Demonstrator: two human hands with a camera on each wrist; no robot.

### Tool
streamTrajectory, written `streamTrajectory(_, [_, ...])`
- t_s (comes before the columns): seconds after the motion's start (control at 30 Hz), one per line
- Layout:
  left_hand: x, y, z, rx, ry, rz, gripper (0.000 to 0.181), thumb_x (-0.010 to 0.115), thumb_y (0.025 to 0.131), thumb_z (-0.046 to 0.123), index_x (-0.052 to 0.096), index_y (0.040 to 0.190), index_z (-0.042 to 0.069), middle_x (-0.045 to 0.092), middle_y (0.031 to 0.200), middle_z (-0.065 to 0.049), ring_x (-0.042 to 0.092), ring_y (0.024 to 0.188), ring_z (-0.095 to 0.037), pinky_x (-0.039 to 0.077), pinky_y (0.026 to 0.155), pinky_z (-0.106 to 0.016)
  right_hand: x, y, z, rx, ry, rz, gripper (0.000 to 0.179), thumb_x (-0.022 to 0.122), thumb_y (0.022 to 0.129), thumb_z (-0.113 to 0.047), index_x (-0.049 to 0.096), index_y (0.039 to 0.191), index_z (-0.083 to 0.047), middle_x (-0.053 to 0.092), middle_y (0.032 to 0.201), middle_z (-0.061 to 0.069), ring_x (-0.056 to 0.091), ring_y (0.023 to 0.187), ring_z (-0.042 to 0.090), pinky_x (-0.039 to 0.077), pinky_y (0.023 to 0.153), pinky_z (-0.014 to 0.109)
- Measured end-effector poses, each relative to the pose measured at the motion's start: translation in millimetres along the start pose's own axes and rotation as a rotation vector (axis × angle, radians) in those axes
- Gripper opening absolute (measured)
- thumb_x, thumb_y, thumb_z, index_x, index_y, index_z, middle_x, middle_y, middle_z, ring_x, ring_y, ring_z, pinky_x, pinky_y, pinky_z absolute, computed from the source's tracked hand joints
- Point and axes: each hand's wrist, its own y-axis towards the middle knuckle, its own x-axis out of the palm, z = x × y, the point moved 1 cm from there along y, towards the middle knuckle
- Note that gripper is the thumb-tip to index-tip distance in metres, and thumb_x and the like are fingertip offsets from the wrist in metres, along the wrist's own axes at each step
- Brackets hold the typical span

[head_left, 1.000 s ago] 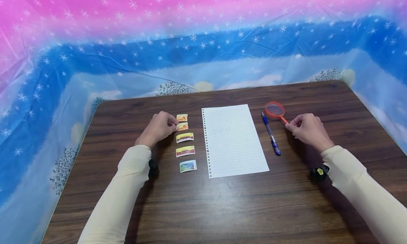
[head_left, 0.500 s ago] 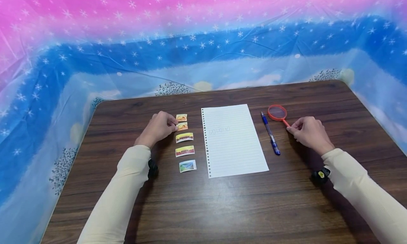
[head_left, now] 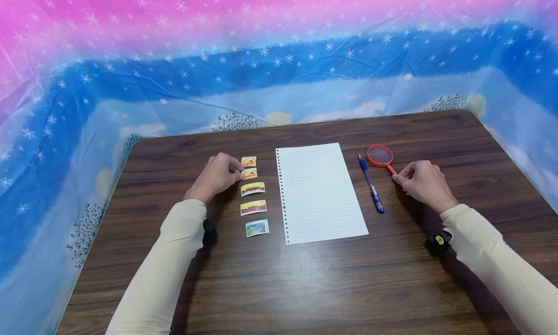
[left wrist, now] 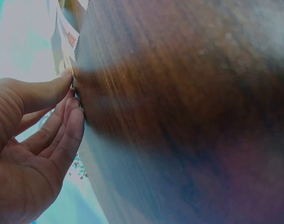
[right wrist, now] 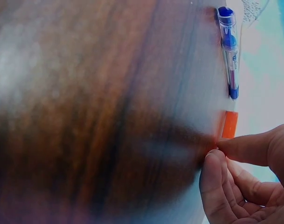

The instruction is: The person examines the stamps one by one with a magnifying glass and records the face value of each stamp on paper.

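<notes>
1. The person's left hand (head_left: pixel 218 175) is at the left edge of the second stamp (head_left: pixel 251 173), an orange one lying on the wood-grain surface (head_left: pixel 270 289). Its thumb and forefinger are drawn close together there; from here I cannot tell whether they pinch the paper or only touch it.

2. The right hand (head_left: pixel 425 183) pinches the handle end of a red magnifying glass (head_left: pixel 380 155) between thumb and forefinger, its other fingers bent. The round lens points away from the person and to the left.

3. Five stamps make a rough column: another orange stamp (head_left: pixel 249 162) just beyond the touched one, then, nearer the person, a yellow stamp (head_left: pixel 253 188), a yellow-and-red stamp (head_left: pixel 253 207) and a green-and-blue stamp (head_left: pixel 257 228).

4. Between the column and the magnifying glass lies a lined sheet (head_left: pixel 322 204), punched along its left edge, with faint writing I cannot read.

5. A blue pen (head_left: pixel 371 184) lies slantwise just right of the sheet, near the magnifying glass.

6. Behind it all hangs a pink-and-blue backdrop (head_left: pixel 279 58) scattered with white snowflakes.
</notes>
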Motion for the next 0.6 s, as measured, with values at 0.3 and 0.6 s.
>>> streamTrajectory(0.3, [0.0, -1.2, -0.1, -0.005, 0.001, -0.003, 0.016, 0.071, 0.096, 0.009, 0.075, 0.109, 0.001, 0.071, 0.102, -0.014, 0.065, 0.093, -0.027, 0.054, 0.087, -0.045, 0.9, -1.2, 0.5, 0.004, 0.012, -0.008, 0.023, 0.070, 0.096, -0.019, 0.073, 0.089, 0.003, 0.065, 0.066, 0.006, 0.058, 0.056, 0.017, 0.045, 0.047, 0.031])
streamTrajectory(0.6, [0.3, -1.9, 0.7, 0.009, 0.014, -0.002, 0.017, 0.071, 0.096, 0.009, 0.075, 0.109, 0.000, 0.072, 0.104, -0.015, 0.067, 0.097, -0.028, 0.054, 0.090, -0.046, 0.5, 0.1, 1.2, -0.015, 0.017, -0.009, 0.021, 0.071, 0.095, -0.018, 0.071, 0.088, 0.002, 0.065, 0.066, 0.005, 0.059, 0.057, 0.017, 0.046, 0.048, 0.031])
